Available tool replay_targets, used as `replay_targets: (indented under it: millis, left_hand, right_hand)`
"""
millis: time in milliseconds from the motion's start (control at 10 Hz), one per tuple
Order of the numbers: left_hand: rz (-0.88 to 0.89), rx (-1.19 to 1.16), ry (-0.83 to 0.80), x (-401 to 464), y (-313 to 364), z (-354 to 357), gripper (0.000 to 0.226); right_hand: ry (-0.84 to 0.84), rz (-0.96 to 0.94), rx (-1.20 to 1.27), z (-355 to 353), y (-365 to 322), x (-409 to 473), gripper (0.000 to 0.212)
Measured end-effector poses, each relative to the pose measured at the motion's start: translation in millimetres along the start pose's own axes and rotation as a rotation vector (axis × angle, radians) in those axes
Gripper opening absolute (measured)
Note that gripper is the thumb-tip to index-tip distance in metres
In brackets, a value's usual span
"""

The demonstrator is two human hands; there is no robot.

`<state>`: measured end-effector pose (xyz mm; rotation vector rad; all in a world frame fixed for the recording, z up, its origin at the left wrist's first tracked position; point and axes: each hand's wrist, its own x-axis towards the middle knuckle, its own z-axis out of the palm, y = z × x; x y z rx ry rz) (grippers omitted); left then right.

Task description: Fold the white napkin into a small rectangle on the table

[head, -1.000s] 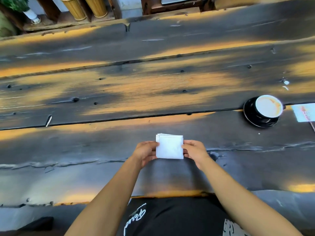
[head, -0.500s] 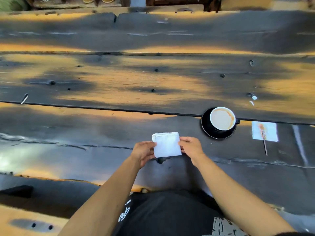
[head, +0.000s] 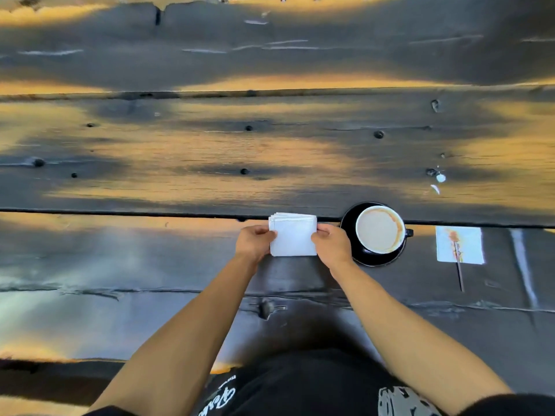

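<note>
The white napkin [head: 293,235] is folded into a small thick square with layered edges showing along its far side. It sits over the dark wooden table [head: 210,163], near the gap between two planks. My left hand [head: 254,242] pinches its left edge, fingers curled around it. My right hand [head: 331,245] pinches its right edge the same way. Whether the napkin rests on the wood or is held just above it I cannot tell.
A white cup of milky coffee [head: 380,229] on a black saucer [head: 375,259] stands right beside my right hand. Further right lies a stained white paper [head: 459,244] with a thin stick [head: 459,271] across it. Small white specks [head: 440,177] lie beyond.
Both hands have carried the folded napkin away from me and to the right, up to the plank gap and close to the cup. The grip on both edges is unchanged.
</note>
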<state>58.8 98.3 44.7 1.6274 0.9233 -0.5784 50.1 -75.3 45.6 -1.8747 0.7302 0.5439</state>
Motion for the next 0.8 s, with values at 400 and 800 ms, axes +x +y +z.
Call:
replay_targets:
  millis: [400,800]
  left_hand:
    - [0.063,0.269,0.099,33,7,6,0.009]
    - [0.146,0.425,-0.043,-8,-39,-23,0.025]
  right_hand:
    - [0.103,-0.093,-0.246,20,-11,18,0.026]
    - [0.044,-0.089,-0.313,2,17,-40,0.023]
